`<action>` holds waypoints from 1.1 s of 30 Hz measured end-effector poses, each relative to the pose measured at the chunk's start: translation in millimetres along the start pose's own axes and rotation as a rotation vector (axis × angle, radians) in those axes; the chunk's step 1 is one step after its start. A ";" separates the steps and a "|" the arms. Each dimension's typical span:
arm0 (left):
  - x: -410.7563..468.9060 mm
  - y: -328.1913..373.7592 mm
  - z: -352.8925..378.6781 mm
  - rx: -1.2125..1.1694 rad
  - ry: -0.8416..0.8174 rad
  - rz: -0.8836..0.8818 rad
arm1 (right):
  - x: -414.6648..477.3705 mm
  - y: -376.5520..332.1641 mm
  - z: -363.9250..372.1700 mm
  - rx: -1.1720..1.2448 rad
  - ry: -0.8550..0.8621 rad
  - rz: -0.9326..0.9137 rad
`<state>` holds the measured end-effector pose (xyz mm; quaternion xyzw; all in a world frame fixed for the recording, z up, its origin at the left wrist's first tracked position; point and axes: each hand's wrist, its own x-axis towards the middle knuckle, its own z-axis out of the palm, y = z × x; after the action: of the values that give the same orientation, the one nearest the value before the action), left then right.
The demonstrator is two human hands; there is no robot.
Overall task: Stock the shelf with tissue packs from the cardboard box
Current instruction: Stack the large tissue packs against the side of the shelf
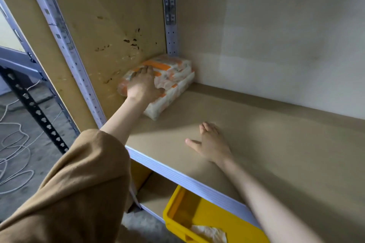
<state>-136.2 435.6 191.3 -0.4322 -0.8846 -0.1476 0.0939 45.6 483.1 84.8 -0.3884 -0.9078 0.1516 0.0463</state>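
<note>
Yellow bin [197, 213] beneath shelf [276, 144], cables [15, 154] left

A storeroom with bare metal rack shelving.
Past the left hand [144, 85] stands a punched metal upright [171, 31]; the right hand [212, 144] lies on a plain board shelf [276, 144]. Below it sits a yellow plastic bin [197, 221], and left of both, a rough concrete floor [39, 108] strewn with loose cables [13, 154].
</note>
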 end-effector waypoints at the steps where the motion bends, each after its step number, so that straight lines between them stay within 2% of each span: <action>1: -8.4 -3.7 3.2 0.001 0.066 0.007 | -0.3 -0.3 -0.5 -0.001 -0.001 -0.003; 4: -19.2 -13.1 16.1 -0.022 0.103 0.061 | -1.8 -1.4 -1.2 0.016 0.019 0.004; 8: 1.8 -12.6 25.8 -0.089 0.042 0.077 | -2.2 -1.7 -1.0 0.032 0.034 0.011; 16: 18.9 -6.4 32.5 -0.007 -0.111 0.096 | 1.0 -0.6 1.9 0.046 0.022 0.015; 19: 2.4 -10.7 18.5 -0.100 -0.125 0.108 | -2.7 -3.2 0.2 0.059 0.018 0.026; 23: -55.9 -27.3 2.5 -0.192 0.008 0.152 | -22.9 -18.5 5.5 0.131 0.120 -0.035; 29: -184.4 -89.6 8.6 -0.189 -0.128 0.100 | -94.3 -72.8 25.5 0.322 0.163 -0.306; 33: -281.4 -141.4 14.0 -0.172 -0.225 -0.012 | -137.2 -111.7 56.6 0.306 0.016 -0.448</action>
<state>-77.5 150.5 70.1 -0.4472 -0.8762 -0.1740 -0.0441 52.3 298.0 70.5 -0.1677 -0.9371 0.2702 0.1440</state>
